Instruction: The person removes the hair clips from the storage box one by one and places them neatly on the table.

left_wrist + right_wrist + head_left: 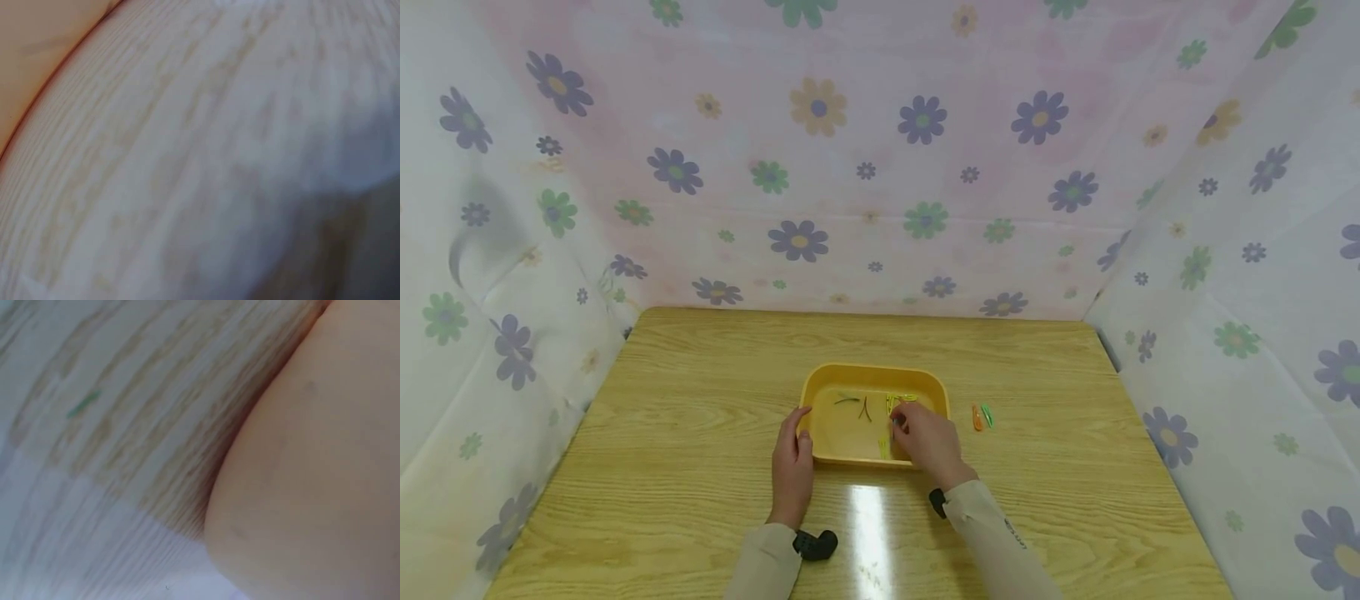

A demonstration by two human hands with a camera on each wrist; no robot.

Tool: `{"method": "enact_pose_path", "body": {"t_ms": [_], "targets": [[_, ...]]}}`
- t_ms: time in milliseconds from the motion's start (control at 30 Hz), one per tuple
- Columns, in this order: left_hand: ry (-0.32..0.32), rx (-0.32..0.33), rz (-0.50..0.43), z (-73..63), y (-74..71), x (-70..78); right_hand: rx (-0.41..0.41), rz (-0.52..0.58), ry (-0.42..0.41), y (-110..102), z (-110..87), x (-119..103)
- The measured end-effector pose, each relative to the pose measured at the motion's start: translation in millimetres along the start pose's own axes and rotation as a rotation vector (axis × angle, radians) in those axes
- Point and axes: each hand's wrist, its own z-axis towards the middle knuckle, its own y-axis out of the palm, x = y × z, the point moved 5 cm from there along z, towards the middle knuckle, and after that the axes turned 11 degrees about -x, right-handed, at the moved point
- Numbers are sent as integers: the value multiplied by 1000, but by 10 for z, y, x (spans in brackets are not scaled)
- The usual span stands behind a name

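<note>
A shallow yellow tray [831, 375] stands on the table. My left hand [793, 467] holds its left rim near the front corner, with the fingertips over the edge. Inside the tray, my right hand [928, 442] pinches a small dark, thin clip [893, 428], mostly covered by the fingers. Several yellow clips [907, 397] lie around that hand, with more yellow ones [883, 448] towards the front wall. Further left in the tray are a dark green clip [847, 399] and a reddish-green pair of thin pieces [866, 409].
An orange clip [977, 417] and a green clip [988, 416] lie on the wooden table [700, 400] right of the tray. Flowered cloth [865, 183] hangs behind the table and on both sides. Both wrists carry dark bands [815, 545].
</note>
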Motion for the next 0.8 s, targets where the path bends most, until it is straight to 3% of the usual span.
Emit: {"method": "enact_pose_path", "body": {"t_ms": [433, 633, 800], "targets": [[-1, -1, -6, 4, 3, 2, 104, 99, 7, -22, 2, 56], [9, 0, -15, 0, 2, 2, 203, 55, -34, -49, -29, 46], [10, -4, -17, -2, 5, 7, 222, 41, -37, -60, -43, 33]]}}
